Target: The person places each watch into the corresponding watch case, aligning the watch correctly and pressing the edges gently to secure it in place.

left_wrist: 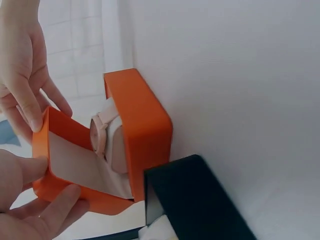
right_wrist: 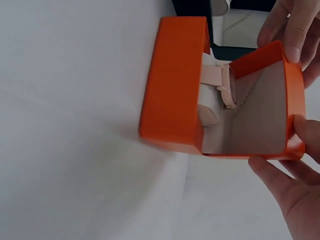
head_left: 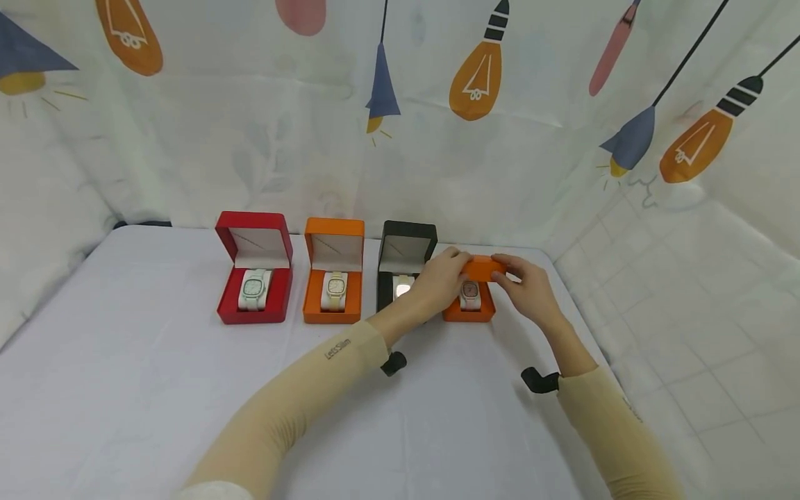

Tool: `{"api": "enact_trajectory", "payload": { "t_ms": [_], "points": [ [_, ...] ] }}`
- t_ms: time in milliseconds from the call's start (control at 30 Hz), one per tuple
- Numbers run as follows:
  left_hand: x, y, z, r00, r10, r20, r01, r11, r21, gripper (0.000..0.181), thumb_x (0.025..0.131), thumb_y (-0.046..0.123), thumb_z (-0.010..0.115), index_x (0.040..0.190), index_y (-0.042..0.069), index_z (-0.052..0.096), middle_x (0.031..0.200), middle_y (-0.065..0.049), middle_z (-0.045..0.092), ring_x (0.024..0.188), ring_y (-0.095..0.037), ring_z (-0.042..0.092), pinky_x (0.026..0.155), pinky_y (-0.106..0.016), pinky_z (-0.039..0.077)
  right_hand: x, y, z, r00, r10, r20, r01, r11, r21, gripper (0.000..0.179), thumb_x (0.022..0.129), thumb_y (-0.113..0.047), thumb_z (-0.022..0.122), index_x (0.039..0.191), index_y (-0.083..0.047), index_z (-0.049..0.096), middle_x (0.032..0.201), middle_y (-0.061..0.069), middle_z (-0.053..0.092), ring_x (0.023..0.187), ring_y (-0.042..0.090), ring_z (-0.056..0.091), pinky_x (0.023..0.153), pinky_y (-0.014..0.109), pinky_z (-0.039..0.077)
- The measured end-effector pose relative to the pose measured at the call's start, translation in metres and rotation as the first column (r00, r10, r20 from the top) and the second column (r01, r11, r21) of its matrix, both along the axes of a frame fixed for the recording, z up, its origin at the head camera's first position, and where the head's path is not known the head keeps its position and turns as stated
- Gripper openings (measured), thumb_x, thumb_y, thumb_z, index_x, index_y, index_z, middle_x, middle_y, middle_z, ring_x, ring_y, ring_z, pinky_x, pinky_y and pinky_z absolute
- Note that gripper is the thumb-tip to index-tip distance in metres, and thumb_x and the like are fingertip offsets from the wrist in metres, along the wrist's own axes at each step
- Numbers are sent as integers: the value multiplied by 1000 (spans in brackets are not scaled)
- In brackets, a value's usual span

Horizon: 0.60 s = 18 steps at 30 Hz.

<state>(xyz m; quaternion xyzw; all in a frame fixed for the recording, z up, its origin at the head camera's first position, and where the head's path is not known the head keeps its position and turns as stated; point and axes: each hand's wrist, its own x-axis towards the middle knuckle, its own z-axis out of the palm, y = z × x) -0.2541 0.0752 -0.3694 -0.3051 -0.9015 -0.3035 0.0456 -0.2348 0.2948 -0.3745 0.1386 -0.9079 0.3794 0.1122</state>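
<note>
At the right end of a row stands an orange watch box (head_left: 469, 316), its hinged lid (head_left: 484, 269) partly raised. My left hand (head_left: 445, 278) pinches one corner of the lid's rim, thumb and fingers on either side. The opposite corner is gripped by my right hand (head_left: 531, 292) in the same way. Inside the box a watch with a pale pink strap (left_wrist: 103, 127) sits round a white cushion. The lid's pale lining (right_wrist: 262, 105) shows in both wrist views. My left wrist partly covers the black watch box (head_left: 407, 250) beside it.
Left of the black box stand another orange watch box (head_left: 334, 226) and a red watch box (head_left: 255, 316), lids up, each with a watch inside. White cloth covers the table (head_left: 156, 361). A printed curtain (head_left: 250, 139) hangs behind, and a pale tiled sheet (head_left: 700, 347) lies to the right.
</note>
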Motion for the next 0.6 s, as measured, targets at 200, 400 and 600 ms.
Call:
{"api": "enact_trajectory", "payload": {
  "t_ms": [200, 400, 600],
  "points": [
    [3, -2, -4, 1000, -7, 12, 7, 1000, 22, 42, 105, 17, 62, 145, 8, 56, 136, -10, 56, 117, -22, 62, 103, -31, 50, 5, -1, -7, 1000, 8, -10, -8, 999, -41, 38, 100, -7, 67, 138, -1, 62, 139, 19, 60, 130, 40, 56, 95, 50, 54],
    [4, -3, -7, 1000, -20, 18, 20, 999, 30, 42, 104, 17, 63, 145, 7, 57, 137, -10, 56, 120, -22, 61, 103, -30, 50, 7, 2, -14, 1000, 12, -27, -14, 998, -67, 38, 99, -4, 67, 137, 1, 62, 140, 20, 59, 131, 40, 55, 94, 46, 53],
    [6, -6, -12, 999, -46, -8, 47, 997, 56, 42, 103, 15, 65, 143, 7, 59, 141, -11, 55, 126, -25, 59, 107, -32, 47, 11, 2, -18, 999, 8, -33, -11, 997, -70, 39, 99, -5, 69, 137, 2, 62, 144, 24, 54, 130, 42, 55, 94, 45, 53]
  ]
}}
